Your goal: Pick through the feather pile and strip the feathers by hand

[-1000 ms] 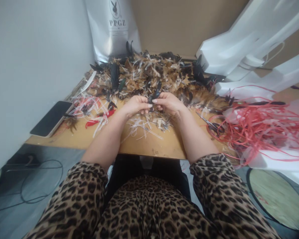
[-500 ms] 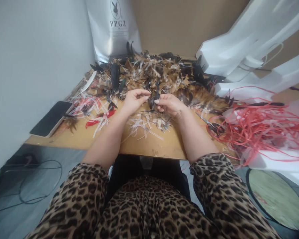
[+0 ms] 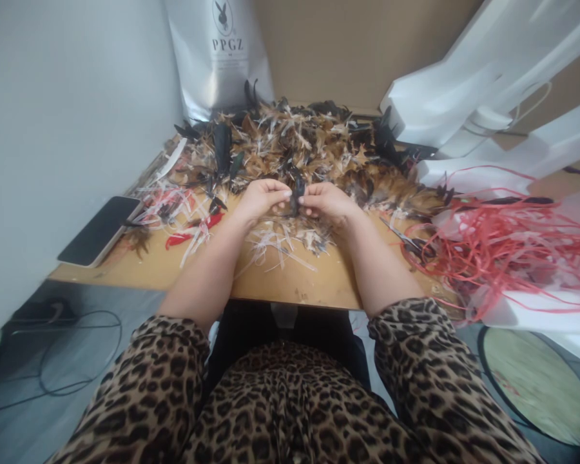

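Note:
Between my two hands is a small bunch of black feathers (image 3: pixel 297 191), upright over the table's middle. My left hand (image 3: pixel 265 196) pinches it from the left, thumb and forefinger pressed together. From the other side my right hand (image 3: pixel 326 201) grips it with thumb and bent fingers. Just behind lies a big heap of brown feathers (image 3: pixel 275 142) with black ones mixed in. Under my wrists are scattered white strips and feather scraps (image 3: pixel 280 245).
A phone (image 3: pixel 101 229) lies at the table's left edge, near red and white strips (image 3: pixel 171 206). Scissors (image 3: pixel 410 241) lie to the right, beside a tangle of red ribbon (image 3: pixel 522 251). A silver bag (image 3: pixel 225 64) stands behind the heap; white sheeting (image 3: pixel 444 90) rises at the back right.
My left hand has closed in on the black feathers, its fingertips now at the bunch. The bunch stands more upright between both hands. My right hand has barely moved.

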Motion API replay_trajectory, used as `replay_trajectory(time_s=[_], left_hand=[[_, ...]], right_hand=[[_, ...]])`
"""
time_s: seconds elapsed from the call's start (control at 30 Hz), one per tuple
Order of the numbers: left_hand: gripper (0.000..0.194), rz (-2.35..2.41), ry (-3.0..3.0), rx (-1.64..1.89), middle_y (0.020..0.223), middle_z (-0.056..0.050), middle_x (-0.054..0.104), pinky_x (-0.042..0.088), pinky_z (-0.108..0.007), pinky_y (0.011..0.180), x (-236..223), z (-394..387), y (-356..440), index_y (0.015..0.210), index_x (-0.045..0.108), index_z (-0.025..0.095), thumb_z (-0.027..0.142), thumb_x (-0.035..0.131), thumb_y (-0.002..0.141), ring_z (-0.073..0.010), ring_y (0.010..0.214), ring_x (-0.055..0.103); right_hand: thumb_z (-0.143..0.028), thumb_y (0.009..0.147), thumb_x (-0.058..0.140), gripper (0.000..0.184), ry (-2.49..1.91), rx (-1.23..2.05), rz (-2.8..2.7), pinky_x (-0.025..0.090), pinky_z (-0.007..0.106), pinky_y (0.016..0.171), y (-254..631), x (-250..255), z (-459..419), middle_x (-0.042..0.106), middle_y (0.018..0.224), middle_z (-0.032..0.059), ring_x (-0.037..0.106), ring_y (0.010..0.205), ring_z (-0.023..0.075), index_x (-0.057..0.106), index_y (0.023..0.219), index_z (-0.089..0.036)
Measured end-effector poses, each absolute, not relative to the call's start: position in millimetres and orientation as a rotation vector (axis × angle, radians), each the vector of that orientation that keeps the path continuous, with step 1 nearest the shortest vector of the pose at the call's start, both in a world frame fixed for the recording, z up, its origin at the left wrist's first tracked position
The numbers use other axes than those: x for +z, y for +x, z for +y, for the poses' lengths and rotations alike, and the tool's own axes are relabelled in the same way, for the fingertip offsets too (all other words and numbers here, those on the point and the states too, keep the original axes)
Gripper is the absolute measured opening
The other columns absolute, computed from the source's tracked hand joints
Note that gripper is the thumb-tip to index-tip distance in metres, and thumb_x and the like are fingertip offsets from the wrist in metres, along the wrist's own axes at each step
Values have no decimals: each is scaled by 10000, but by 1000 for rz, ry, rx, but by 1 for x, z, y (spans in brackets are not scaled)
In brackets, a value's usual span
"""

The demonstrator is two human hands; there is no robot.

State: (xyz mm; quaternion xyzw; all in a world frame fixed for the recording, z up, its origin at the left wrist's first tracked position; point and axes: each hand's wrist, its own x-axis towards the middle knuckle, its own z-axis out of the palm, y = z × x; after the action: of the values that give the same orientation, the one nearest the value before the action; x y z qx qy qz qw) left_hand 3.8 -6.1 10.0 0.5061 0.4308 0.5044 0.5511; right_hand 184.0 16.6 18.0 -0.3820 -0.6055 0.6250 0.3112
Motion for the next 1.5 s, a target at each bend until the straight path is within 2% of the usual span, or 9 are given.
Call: replay_trajectory(time_s=[0.13,0.23,0.5,0.73,1.0,1.13,1.27,1.4,1.5], left_hand=[[203,990,1044,1248,600,-7,624,340,-120,399,12,-2,-2,701,629,101,236,749,609,-20,438,494],[159,931,859,1313,611,-2,622,363,-105,413,14,2,-5,724,611,100,175,722,637,-20,466,521],[142,868,666,1349,640,-18,640,439,-98,474,16,3,-7,754,586,108,27,655,661,-47,539,597],[199,874,660,1359,678,-10,658,442,-94,467,18,4,-8,842,615,136,42,650,670,-50,554,611],[210,893,718,1385,720,-20,678,426,-102,452,17,4,-10,862,626,136,66,658,667,-51,545,607],[228,926,664,1426,738,-7,682,413,-94,453,18,6,-13,881,627,149,72,659,669,-33,534,596],[234,923,661,1386,719,-22,682,401,-100,438,15,6,-12,875,625,130,66,659,653,-36,515,585],[237,905,695,1298,703,-28,680,393,-110,424,10,4,-6,859,621,122,69,664,632,-46,508,586],[221,881,690,1295,600,8,635,381,-116,414,6,5,-3,813,595,126,60,659,612,-53,491,583]], right_hand=[[-306,572,787,295,-953,1696,-1350,297,136,327,189,14,24,527,447,-37,439,377,43,573,671,-128],[-264,565,787,284,-912,1725,-1236,318,129,336,191,13,27,543,481,-39,463,400,42,571,686,-125],[-199,574,753,228,-944,1696,-1218,448,142,427,186,18,24,600,527,-14,570,483,71,583,705,-121],[-211,585,743,223,-860,1680,-1368,385,134,390,188,24,18,587,483,-12,527,430,62,551,662,-129],[-217,578,747,246,-849,1712,-1367,371,141,380,192,28,18,569,470,-18,518,420,66,531,664,-136],[-217,584,737,246,-856,1689,-1331,387,141,389,193,27,20,624,569,2,561,469,74,519,670,-143],[-245,602,741,279,-837,1573,-1229,406,141,402,188,32,21,640,638,-5,590,511,76,487,681,-159],[-261,624,743,286,-838,1493,-1307,421,154,409,166,46,16,618,598,-15,569,481,75,480,685,-166],[-232,664,711,219,-840,1469,-1470,429,165,412,139,58,12,586,533,-20,543,450,76,506,697,-162]])
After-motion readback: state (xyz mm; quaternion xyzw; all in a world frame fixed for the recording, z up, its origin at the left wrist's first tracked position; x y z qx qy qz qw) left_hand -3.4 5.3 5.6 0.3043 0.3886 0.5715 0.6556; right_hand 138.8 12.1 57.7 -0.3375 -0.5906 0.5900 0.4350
